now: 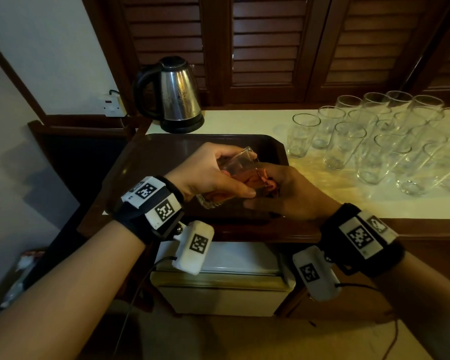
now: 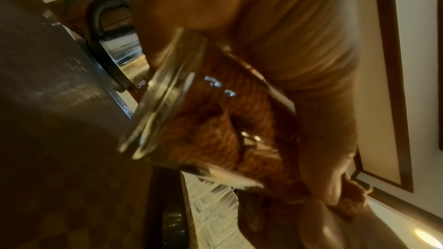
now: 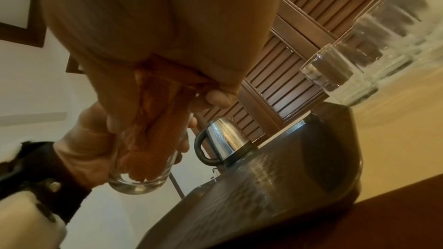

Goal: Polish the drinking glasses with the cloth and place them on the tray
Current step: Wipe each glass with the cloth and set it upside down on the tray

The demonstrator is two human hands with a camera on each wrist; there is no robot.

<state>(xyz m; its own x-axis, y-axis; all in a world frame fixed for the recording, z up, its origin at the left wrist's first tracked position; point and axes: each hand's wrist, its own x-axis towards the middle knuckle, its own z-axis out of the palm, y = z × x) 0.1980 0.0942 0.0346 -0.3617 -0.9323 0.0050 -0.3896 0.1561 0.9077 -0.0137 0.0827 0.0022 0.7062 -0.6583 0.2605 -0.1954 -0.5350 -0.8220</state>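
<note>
Glass (image 1: 227, 175), tilted above the dark tray (image 1: 166, 149), is gripped by the left hand (image 1: 208, 172); the right hand (image 1: 289, 193), shadowed, pinches the orange cloth (image 1: 255, 181) stuffed inside, its fingers partly hidden. Beyond stand a kettle (image 1: 176, 96) and clustered glasses (image 1: 374, 133).

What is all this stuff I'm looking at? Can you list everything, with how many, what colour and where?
Held glass: one, clear, tilted above the tray.
Cloth: one, orange, stuffed into the held glass.
Tray: one, dark brown, on the counter, nothing standing on it.
Other glasses: over a dozen, clear, clustered on the counter right of the tray.
Kettle: one, steel and black, behind the tray.
Wall socket: one, white, left of the kettle.
Left hand: grips the held glass.
Right hand: pinches the cloth.
</note>
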